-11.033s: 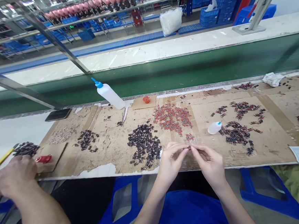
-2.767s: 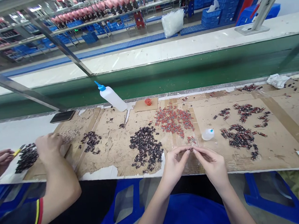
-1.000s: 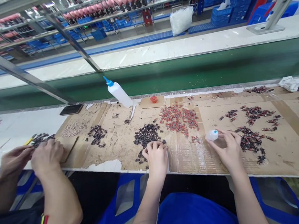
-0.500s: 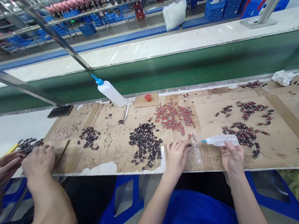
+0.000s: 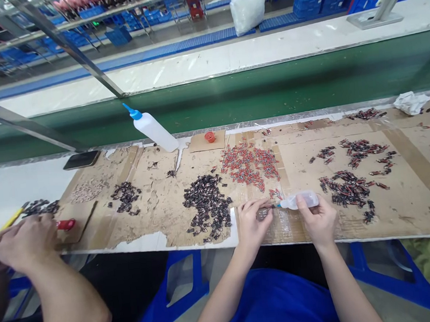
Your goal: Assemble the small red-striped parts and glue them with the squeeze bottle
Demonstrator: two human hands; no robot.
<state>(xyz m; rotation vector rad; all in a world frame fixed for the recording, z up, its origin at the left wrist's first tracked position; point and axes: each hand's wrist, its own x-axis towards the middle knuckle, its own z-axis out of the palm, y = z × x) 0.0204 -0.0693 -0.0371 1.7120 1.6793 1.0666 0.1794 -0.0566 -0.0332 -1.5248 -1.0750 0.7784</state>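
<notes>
My right hand is wrapped round a small translucent squeeze bottle, which lies nearly level. Its thin blue tip points left and reaches the fingertips of my left hand. Those fingers pinch a small dark part, too small to make out fully. Just beyond the hands lies a spread of red-and-silver small parts. A heap of black small parts sits left of my left hand. To the right of the bottle are piles of joined black-and-red parts.
A co-worker's hands are at the left, near a red cylinder. Farther back stand a large white bottle with a blue nozzle, a phone and a red cap. Cardboard covers the bench.
My right hand has brought the squeeze bottle left, so its tip meets the part in my left fingers. The co-worker's hands have shifted left, and the red cylinder now shows.
</notes>
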